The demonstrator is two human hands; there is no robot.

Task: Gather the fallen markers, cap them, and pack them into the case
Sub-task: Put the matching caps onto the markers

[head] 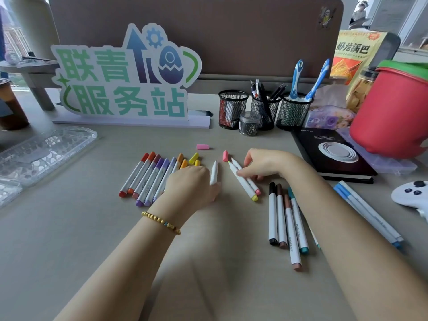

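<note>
Loosely scattered: two pink caps (202, 146), three uncapped markers (242, 181).

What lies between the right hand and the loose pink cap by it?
Nothing visible. The pink cap lies on bare desk just left of the right hand, which pinches two uncapped markers; their tips point toward the cap but stop short of it. The left hand rests farther left.

We see two bare forearms with no sleeves over them. The left wrist wears a thin bracelet (161, 222) of small gold beads with one pale blue bead among them. The right wrist shows us no jewellery.
</note>
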